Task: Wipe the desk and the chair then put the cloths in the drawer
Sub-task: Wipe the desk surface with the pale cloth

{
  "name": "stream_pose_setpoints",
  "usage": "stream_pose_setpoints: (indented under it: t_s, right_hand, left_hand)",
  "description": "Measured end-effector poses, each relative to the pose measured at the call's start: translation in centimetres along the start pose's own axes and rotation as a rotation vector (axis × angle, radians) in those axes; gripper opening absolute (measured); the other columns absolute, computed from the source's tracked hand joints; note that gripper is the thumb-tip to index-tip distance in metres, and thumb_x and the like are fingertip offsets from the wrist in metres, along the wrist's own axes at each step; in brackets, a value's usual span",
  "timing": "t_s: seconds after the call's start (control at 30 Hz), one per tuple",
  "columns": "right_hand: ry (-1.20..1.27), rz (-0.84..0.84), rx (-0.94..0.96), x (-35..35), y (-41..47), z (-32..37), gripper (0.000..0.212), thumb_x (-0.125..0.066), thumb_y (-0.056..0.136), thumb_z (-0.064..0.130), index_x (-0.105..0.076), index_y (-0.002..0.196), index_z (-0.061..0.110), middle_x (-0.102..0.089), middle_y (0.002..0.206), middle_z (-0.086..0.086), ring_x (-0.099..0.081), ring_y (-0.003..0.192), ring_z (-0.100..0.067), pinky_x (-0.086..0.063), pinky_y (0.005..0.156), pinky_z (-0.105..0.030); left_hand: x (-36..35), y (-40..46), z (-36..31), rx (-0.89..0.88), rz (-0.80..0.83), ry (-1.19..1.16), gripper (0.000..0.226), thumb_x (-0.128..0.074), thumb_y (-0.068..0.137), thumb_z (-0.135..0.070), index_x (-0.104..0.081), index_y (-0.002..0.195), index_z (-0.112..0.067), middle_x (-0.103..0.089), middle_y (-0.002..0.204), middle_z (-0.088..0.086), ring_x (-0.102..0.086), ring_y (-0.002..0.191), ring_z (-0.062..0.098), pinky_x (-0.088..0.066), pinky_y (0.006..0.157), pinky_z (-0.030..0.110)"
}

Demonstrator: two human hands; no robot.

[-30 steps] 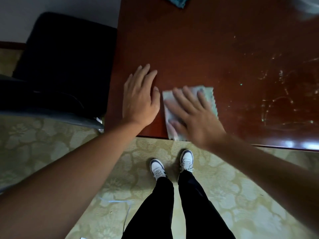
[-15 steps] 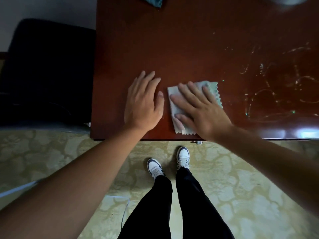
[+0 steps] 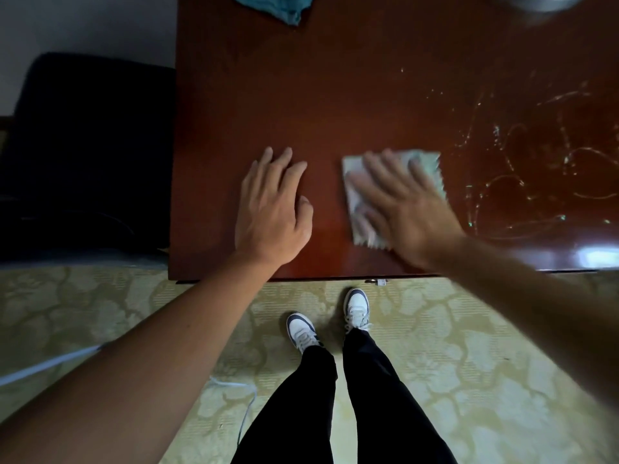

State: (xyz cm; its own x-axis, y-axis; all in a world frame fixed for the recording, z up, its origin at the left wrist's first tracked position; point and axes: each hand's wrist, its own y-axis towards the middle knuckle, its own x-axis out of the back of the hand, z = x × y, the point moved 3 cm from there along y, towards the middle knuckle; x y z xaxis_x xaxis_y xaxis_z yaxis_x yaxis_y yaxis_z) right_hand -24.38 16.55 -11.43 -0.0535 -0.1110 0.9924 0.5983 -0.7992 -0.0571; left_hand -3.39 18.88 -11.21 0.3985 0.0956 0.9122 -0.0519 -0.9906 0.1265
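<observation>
Pale cloth (image 3: 425, 169) lies flat on desk (image 3: 335, 95) near front edge, long axis running front-to-back, zigzag edge facing right; vs 0.5 s ago cloth + R hand sit further right, gap to L hand wider; right hand (image 3: 405, 205) blurred, fingers straight + spread, pressing cloth; left hand (image 3: 271, 209) flat on wood, fingers relaxed, holding nothing; teal cloth (image 3: 281, 6) at far edge.

Home or office room: wooden desk (image 3: 335, 95), black chair (image 3: 87, 155), patterned carpet (image 3: 469, 363).

Bare desk (image 3: 335, 95) beyond both hands; teal cloth (image 3: 278, 6) at far edge.
</observation>
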Motion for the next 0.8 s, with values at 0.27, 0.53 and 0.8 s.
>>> stream_pose_setpoints:
  t_s: [0.27, 0.53, 0.8]
  right_hand:
    - [0.101, -0.087, -0.158, -0.1, 2.9, -0.7, 0.058, -0.028, 0.101, 0.051, -0.036, 0.151, 0.023, -0.027, 0.16, -0.01, -0.018, 0.149, -0.033, -0.012, 0.119, -0.054]
    - [0.127, -0.024, -0.234, 1.0, 6.9, -3.4, 0.06, -0.031, 0.101, 0.051, -0.029, 0.154, 0.023, -0.017, 0.163, -0.009, -0.008, 0.151, -0.032, -0.005, 0.12, -0.056]
    - [0.127, -0.054, -0.287, 0.8, 8.0, -4.0, 0.055, -0.027, 0.103, 0.049, -0.029, 0.153, 0.027, -0.019, 0.163, -0.007, -0.009, 0.151, -0.029, -0.003, 0.12, -0.052]
  left_hand:
    - [-0.2, 0.1, 0.4, 0.024, -0.033, -0.069, 0.047, -0.044, 0.089, -0.023, -0.059, 0.13, -0.007, -0.053, 0.144, 0.012, -0.038, 0.142, 0.032, -0.027, 0.118, 0.049]
    - [-0.1, 0.1, 0.4, 0.03, -0.048, -0.104, 0.046, -0.045, 0.088, -0.022, -0.06, 0.129, -0.007, -0.054, 0.143, 0.011, -0.039, 0.142, 0.031, -0.028, 0.118, 0.048]
    - [-0.2, 0.1, 0.6, 0.043, -0.031, -0.117, 0.044, -0.043, 0.09, -0.023, -0.06, 0.128, -0.007, -0.054, 0.143, 0.01, -0.038, 0.142, 0.03, -0.024, 0.12, 0.043]
